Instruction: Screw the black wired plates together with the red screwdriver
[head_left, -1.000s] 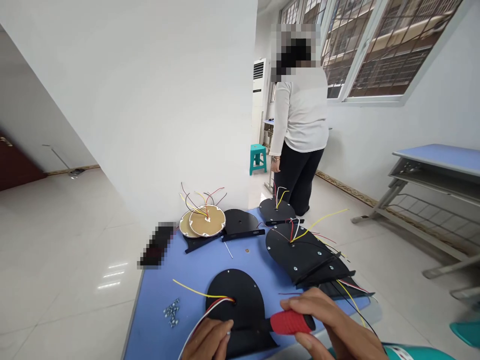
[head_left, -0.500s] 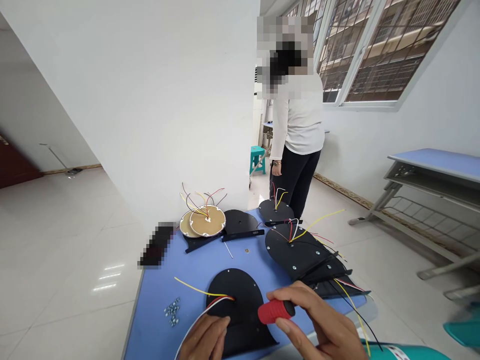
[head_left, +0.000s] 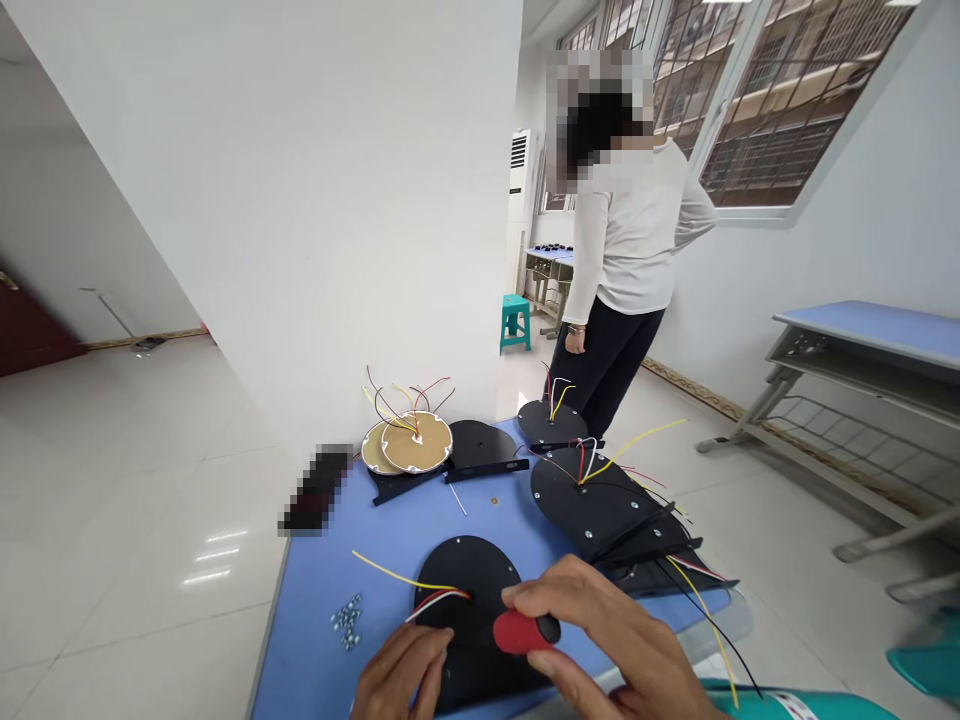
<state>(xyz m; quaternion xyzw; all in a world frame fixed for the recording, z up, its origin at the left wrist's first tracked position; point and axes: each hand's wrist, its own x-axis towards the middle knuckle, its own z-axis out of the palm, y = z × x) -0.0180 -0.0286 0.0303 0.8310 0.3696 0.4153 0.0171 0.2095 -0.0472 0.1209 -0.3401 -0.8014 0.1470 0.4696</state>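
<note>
My right hand (head_left: 600,640) is closed around the red and black handle of a screwdriver (head_left: 525,632), held over a black round plate (head_left: 469,580) at the near edge of the blue table (head_left: 330,580). Red, white and yellow wires (head_left: 420,590) come out of that plate's centre hole. My left hand (head_left: 397,675) rests on the plate's near left part, fingers curled and pressing down. A small heap of metal screws (head_left: 345,617) lies left of the plate.
Further back lie more black plates with wires (head_left: 592,500), two tan discs (head_left: 409,445) and a black bar (head_left: 486,470). A person in a white top (head_left: 626,250) stands beyond the table. Another desk (head_left: 870,345) is at right, a green stool (head_left: 514,318) behind.
My right hand has swung the screwdriver handle leftwards, towards the plate's centre. The person behind has turned and shifted to the right.
</note>
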